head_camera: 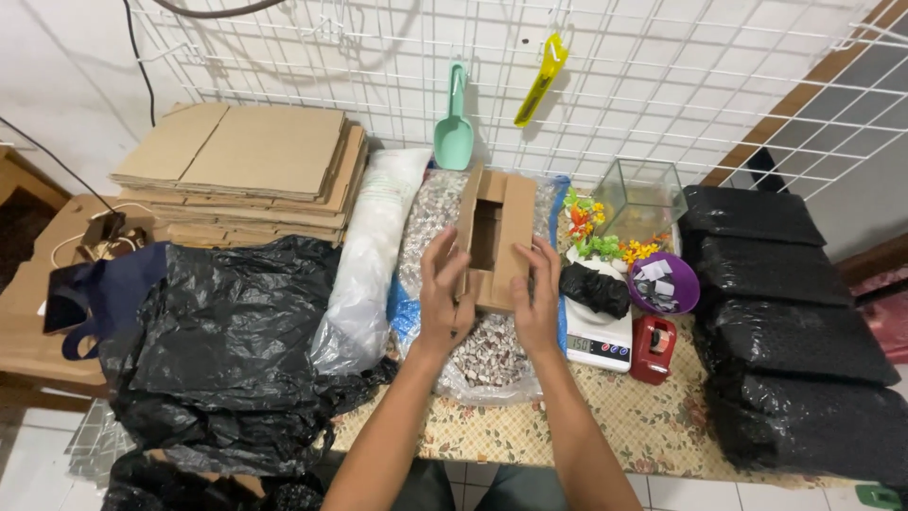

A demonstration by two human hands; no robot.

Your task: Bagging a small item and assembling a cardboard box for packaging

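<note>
Both my hands hold a small brown cardboard box (498,227), lifted and tilted with its open side toward me, above a clear bag of small pebbles (482,355). My left hand (445,293) grips the box's left wall and flap. My right hand (537,298) clasps its right lower corner. The inside of the box looks dark, and no contents can be made out.
Flat cardboard sheets (255,156) are stacked at the back left, black plastic bags (227,350) in front. A white sack (374,255), a kitchen scale (598,339) with a small black bag, a purple bowl (667,284), a glass tank (643,194) and black packed bags (794,331) surround the box.
</note>
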